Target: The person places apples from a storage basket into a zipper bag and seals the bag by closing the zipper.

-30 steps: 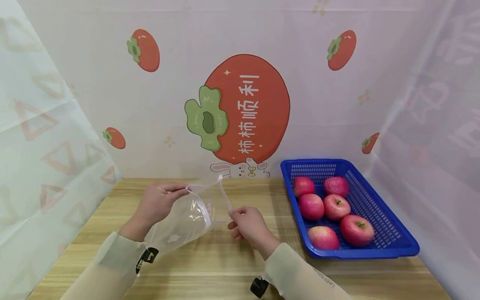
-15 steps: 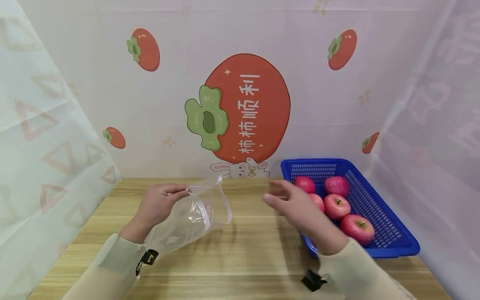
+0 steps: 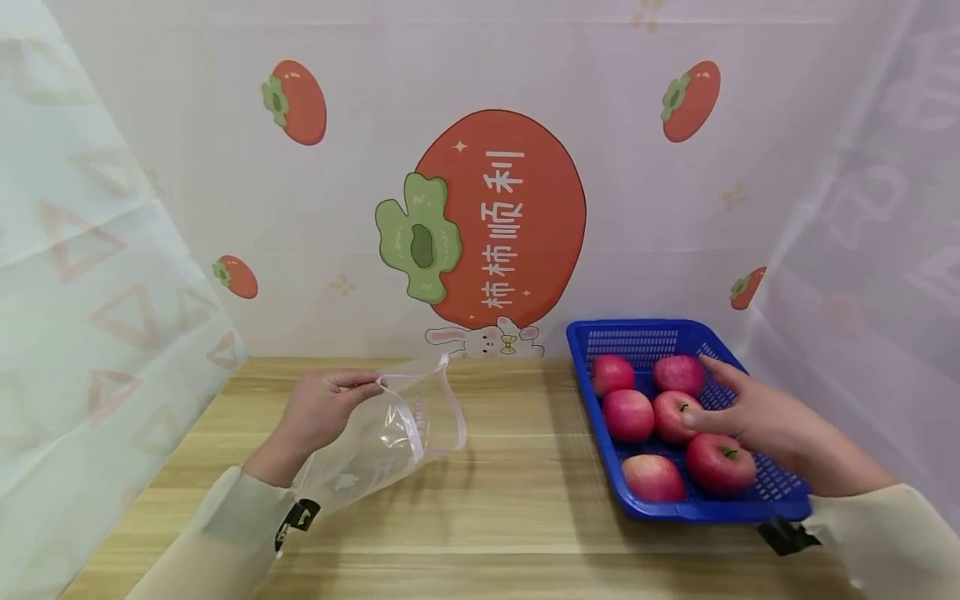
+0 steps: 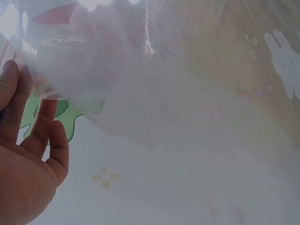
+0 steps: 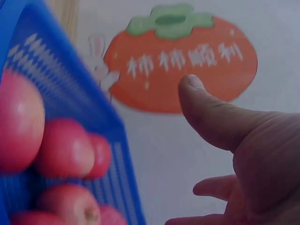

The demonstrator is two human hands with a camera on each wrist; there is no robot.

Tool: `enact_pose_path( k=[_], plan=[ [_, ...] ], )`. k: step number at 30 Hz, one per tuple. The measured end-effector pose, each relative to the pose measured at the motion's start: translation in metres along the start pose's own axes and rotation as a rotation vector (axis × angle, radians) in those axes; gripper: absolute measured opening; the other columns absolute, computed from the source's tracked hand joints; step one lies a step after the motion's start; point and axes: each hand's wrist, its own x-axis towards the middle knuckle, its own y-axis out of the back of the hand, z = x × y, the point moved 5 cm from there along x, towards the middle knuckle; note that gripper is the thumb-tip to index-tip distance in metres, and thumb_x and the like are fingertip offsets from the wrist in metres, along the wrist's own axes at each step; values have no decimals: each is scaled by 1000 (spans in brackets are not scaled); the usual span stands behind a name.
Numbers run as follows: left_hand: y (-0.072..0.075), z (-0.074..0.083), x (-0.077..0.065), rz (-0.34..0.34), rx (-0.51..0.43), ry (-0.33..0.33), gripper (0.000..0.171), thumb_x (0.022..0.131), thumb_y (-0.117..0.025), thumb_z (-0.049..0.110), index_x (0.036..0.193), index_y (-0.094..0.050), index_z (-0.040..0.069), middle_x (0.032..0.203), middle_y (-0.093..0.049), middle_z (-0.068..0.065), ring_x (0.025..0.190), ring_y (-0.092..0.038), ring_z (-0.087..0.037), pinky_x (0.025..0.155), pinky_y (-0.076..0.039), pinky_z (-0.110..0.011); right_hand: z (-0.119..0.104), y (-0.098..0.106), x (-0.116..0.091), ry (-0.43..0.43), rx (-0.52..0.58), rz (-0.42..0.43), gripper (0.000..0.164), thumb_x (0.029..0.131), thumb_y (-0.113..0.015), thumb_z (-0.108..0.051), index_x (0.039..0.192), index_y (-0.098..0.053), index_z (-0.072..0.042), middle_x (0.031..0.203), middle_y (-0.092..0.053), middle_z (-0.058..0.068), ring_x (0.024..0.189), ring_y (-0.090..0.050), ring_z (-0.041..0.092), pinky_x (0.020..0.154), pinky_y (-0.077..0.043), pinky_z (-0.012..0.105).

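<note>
My left hand [image 3: 318,417] pinches the rim of a clear zip bag [image 3: 360,462] between thumb and fingers. The bag's mouth gapes toward the right, and its body slants down toward the wrist. In the left wrist view the see-through film [image 4: 150,103] spreads across most of the picture. Over the right side of a blue plastic basket [image 3: 697,510] is my right hand [image 3: 780,429], thumb and fingers spread apart. Its thumb overlaps the middle apple [image 3: 670,417], and its fingertips are near the back right apple [image 3: 677,375]. Nothing is held in it.
Several red apples lie in the basket, among them a front left one [image 3: 652,479] and a front right one [image 3: 720,468]. The wooden table [image 3: 510,500] meets a printed backdrop [image 3: 360,208] behind, with fabric walls on both sides.
My right hand has let go of the bag's rim and swung right, across to the basket of apples. The left hand still holds the bag in nearly the same place.
</note>
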Motion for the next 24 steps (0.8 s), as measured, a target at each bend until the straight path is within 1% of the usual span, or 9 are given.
enact_pose_path(
  k=[3,5,7,10,11,14,16,19,24],
  plan=[
    [-2,0,1,-5,-6,-9,14,90,-76,22,102,-82,16,100,-75,3,95,-68,-19,80,-50,-42,23,7,1,-46,41,-57,116,85,-76,-48,159,4,-5,149,-14,44,112,-46,58,81,-51,57],
    [-3,0,2,-5,-9,-17,14,90,-76,20,101,-82,15,100,-75,2,96,-68,-20,81,-51,-43,34,9,3,-67,60,-82,113,87,-76,-44,158,0,-1,148,-14,45,106,-49,56,70,-54,49],
    [-3,0,1,-7,-10,-19,14,90,-76,19,101,-82,15,101,-75,1,97,-68,-21,81,-51,-43,43,8,5,-89,63,-123,108,89,-75,-42,157,-2,2,149,-6,46,125,-27,64,75,-53,56],
    [-3,0,0,-6,-8,-20,13,90,-76,19,100,-82,14,101,-75,1,97,-68,-21,81,-51,-44,54,3,9,-127,91,-170,102,91,-73,-36,156,-6,4,149,-5,46,125,-26,65,73,-51,57],
    [-3,0,0,-7,-9,-19,13,90,-76,19,100,-82,15,101,-75,1,97,-68,-22,81,-51,-44,57,2,10,-143,103,-189,101,92,-73,-35,156,-6,4,149,-3,46,128,-21,66,75,-51,59],
    [-3,-1,0,-9,-14,-16,13,90,-76,19,101,-82,14,102,-75,0,97,-68,-22,80,-51,-44,63,-4,12,-176,133,-215,98,92,-73,-31,155,-7,5,147,-5,47,124,-29,65,74,-51,62],
    [-3,-1,0,-11,-16,-13,14,90,-76,19,101,-82,15,101,-75,1,96,-68,-22,80,-51,-43,65,-7,13,-197,143,-225,97,91,-74,-29,154,-10,7,145,-10,47,120,-36,62,74,-51,60],
    [-4,-2,0,-11,-22,-16,14,89,-77,19,101,-82,15,100,-75,1,95,-68,-20,79,-51,-42,68,-11,14,-213,146,-239,95,89,-75,-26,152,-13,10,140,-22,46,114,-44,55,75,-52,60],
    [-5,-2,-1,-7,-39,-36,13,88,-78,17,101,-82,15,99,-75,2,93,-68,-18,78,-51,-41,73,-17,17,-212,141,-249,87,87,-77,-20,150,-24,9,130,-41,37,109,-51,47,78,-51,61]
  ],
)
